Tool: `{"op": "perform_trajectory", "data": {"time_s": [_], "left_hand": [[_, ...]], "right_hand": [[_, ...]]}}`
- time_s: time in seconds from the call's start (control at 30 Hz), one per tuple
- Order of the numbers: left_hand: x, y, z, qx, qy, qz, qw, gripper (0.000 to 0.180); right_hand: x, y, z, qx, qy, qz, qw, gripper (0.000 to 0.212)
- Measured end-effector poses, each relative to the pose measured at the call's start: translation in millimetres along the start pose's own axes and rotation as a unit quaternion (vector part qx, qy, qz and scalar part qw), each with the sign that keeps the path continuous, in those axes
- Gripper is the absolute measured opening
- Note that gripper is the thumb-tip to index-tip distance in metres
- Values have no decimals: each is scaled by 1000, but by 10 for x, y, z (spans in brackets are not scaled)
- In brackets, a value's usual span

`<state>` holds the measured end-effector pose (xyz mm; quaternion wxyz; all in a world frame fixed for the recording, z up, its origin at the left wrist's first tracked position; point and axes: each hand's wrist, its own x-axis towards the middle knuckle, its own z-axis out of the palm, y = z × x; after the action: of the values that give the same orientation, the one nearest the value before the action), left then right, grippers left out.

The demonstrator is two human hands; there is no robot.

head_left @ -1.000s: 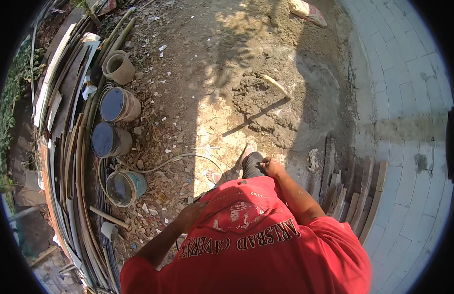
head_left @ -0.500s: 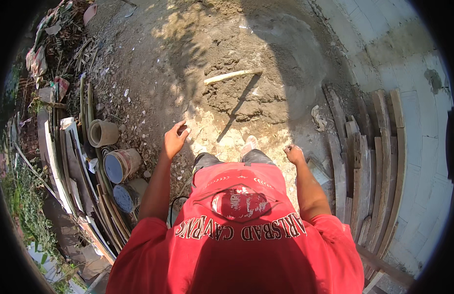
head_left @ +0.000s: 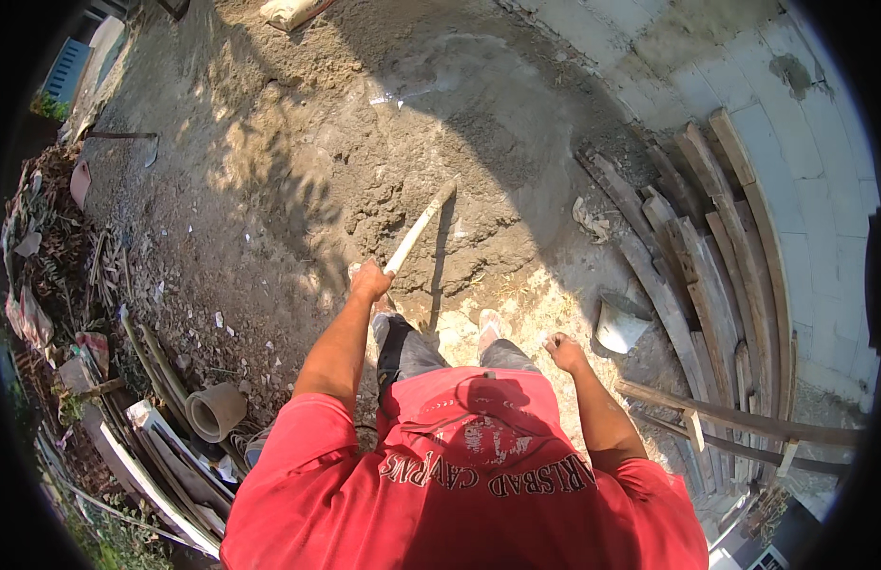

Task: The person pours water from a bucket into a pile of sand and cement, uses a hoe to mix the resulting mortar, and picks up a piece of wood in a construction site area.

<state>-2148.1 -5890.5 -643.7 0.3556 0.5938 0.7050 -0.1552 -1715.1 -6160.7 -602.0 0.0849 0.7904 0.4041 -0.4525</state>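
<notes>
A pale wooden tool handle (head_left: pixel 423 224) slants up out of a heap of wet grey mortar (head_left: pixel 478 228) in front of me; the tool's head is hidden in the mix. My left hand (head_left: pixel 371 281) is closed round the near end of this handle. Off to the right of my legs, my right hand (head_left: pixel 564 352) hangs low with its fingers curled in. Whether anything small is in those fingers cannot be seen. Neither the mortar nor the handle is touched by the right hand.
Long wooden boards (head_left: pixel 721 275) lean by a pale block wall (head_left: pixel 792 142) at right, with a white bucket (head_left: pixel 623 323) before them. A wooden beam (head_left: pixel 745 418) crosses the near right. At left lie a pot-like container (head_left: pixel 215 412), more planks (head_left: pixel 151 475) and debris.
My left hand has reached forward and gripped the handle, which has swung from lying crosswise to slanting toward me. The view has shifted. My right hand stays low with fingers curled.
</notes>
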Motion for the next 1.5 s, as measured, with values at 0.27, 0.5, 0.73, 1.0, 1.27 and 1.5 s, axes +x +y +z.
{"op": "perform_trajectory", "data": {"time_s": [0.27, 0.5, 0.73, 1.0, 1.27, 1.5], "left_hand": [[105, 77, 754, -166, -150, -20, 975, 64], [-85, 470, 1071, -258, -166, -97, 947, 49], [-358, 1097, 1773, -191, -175, -234, 937, 46], [730, 1894, 2301, -360, -296, -46, 884, 34], [4828, 3866, 1075, -222, 9, 102, 970, 38], [6125, 4232, 751, -151, -34, 34, 987, 31]], "right_hand": [[746, -2247, 257, -27, -7, -54, 998, 47], [3196, -2483, 1316, 44, -195, -219, 955, 60], [3845, -2520, 1583, 585, -247, 186, 749, 35], [4287, -2439, -1021, 589, -141, 100, 789, 25], [7954, -3631, -2679, 639, 73, -153, 751, 32], [9122, -3948, -2156, 400, 54, -146, 903, 47]]}}
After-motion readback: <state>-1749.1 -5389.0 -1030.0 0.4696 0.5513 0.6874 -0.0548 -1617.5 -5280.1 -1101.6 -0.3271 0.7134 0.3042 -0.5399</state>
